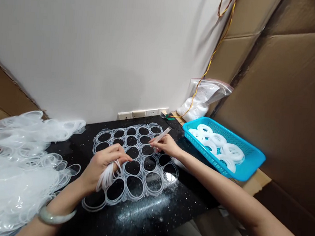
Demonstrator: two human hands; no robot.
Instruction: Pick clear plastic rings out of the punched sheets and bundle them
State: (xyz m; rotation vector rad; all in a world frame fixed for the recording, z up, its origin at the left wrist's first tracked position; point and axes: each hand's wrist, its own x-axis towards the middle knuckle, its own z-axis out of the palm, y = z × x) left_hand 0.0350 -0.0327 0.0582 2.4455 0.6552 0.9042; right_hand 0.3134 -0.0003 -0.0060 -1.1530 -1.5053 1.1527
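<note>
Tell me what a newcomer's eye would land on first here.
The black speckled tabletop catches the eye first, with clear plastic rings laid edge to edge across it and a much larger heap of clear rings at the left. To the right sits a bright blue plastic basket holding white coils. Over the laid rings, the left hand grips a bunch of thin loops, while the right hand holds a slim pale stick.
</note>
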